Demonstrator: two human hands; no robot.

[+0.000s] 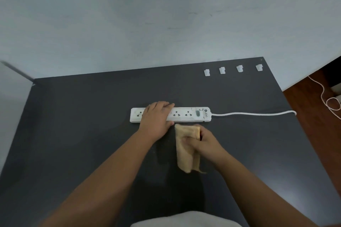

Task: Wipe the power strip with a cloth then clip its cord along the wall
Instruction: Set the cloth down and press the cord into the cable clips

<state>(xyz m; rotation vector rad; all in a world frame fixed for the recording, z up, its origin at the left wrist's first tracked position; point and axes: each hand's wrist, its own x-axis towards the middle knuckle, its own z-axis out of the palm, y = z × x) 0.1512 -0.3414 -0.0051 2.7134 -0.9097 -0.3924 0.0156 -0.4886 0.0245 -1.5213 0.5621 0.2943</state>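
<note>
A white power strip point(186, 114) lies across the middle of the dark table point(73, 125). My left hand point(156, 118) rests flat on its left half and covers some sockets. Its white cord point(252, 114) runs right to the table edge and drops to the floor. Just in front of the strip, my right hand point(203, 142) grips a folded tan cloth point(186, 156), whose top end nearly touches the strip's front side. Several white cable clips point(222, 70) stand in a row at the table's back right, by the grey wall point(166, 14).
The table's right edge slants down past the cord. Beyond it is brown floor with a looped thin white cord point(332, 103). A pale panel point(13, 97) borders the table on the left. Light fabric point(184, 219) of my clothing shows at the bottom.
</note>
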